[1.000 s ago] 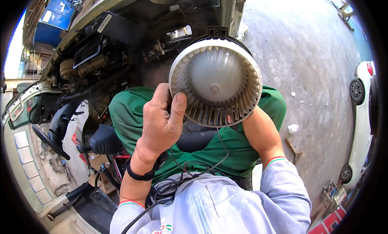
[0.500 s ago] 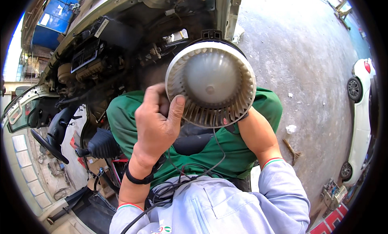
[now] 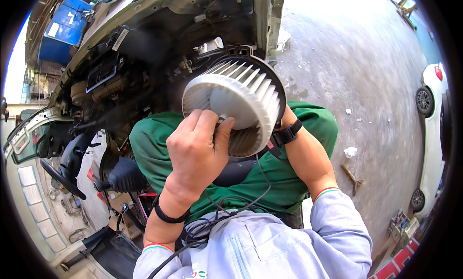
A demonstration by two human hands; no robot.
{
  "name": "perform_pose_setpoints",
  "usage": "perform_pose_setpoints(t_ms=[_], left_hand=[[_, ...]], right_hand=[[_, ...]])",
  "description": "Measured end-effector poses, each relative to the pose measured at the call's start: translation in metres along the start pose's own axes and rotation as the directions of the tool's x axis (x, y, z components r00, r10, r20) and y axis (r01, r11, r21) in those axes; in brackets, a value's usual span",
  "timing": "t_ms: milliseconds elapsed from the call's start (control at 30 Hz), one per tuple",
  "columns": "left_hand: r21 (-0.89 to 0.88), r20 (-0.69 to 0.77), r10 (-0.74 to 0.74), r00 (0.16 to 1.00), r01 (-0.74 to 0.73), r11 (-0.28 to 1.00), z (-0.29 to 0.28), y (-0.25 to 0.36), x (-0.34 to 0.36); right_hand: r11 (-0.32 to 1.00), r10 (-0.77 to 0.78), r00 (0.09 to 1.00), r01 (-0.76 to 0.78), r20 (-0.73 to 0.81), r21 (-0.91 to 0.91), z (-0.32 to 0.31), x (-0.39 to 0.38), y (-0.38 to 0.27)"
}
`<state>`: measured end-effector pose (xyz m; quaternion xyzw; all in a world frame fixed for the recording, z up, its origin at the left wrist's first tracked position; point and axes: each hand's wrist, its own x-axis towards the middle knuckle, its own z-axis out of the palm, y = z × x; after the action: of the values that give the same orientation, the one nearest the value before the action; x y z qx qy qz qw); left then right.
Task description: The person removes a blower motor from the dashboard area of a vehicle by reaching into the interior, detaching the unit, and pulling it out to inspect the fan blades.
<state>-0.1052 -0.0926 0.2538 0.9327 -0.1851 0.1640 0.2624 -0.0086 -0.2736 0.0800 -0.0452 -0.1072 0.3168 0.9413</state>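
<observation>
I hold a white finned blower wheel [image 3: 260,96] on a black motor mount, tilted above my lap, its domed middle turned down-left. My left hand [image 3: 197,146] is closed at that middle, thumb and fingertips pinched around the small centre hub [image 3: 223,118]; the exact contact is partly hidden. My right hand [image 3: 288,116] is behind the wheel at the black mount [image 3: 275,72], supporting it, with most fingers out of sight. Cables [image 3: 207,226] hang below, over my lap.
A dismantled car dashboard cavity [image 3: 154,43] spans the upper left, with a steering wheel [image 3: 58,178] and gear lever boot [image 3: 128,175] at left. A blue bin [image 3: 62,31] stands beyond. On the concrete floor [image 3: 337,62] at right are a white car [image 3: 429,139] and a broom-like object [image 3: 352,180].
The wheel has tilted down-left, showing the side of its fins and more of the black mount. My left hand has moved from the rim onto the centre, fingers drawn together.
</observation>
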Motion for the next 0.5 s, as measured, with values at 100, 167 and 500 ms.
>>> perform_pose_setpoints(t_ms=[100, 167, 500], left_hand=[[-0.054, 0.009, -0.020, 1.000, 0.020, 0.998, 0.000, -0.007, -0.003], [-0.088, 0.013, -0.028, 1.000, 0.029, 0.996, 0.000, -0.012, -0.004], [-0.093, 0.052, -0.026, 0.998, 0.030, 0.995, 0.001, -0.028, -0.010]], right_hand=[[0.998, -0.039, 0.994, 0.034, -0.103, -0.048, -0.004, 0.006, -0.001], [0.989, -0.101, 0.953, 0.065, -0.284, -0.131, 0.004, 0.010, 0.001], [0.981, -0.040, 0.975, -0.003, -0.220, -0.192, 0.023, 0.006, -0.006]])
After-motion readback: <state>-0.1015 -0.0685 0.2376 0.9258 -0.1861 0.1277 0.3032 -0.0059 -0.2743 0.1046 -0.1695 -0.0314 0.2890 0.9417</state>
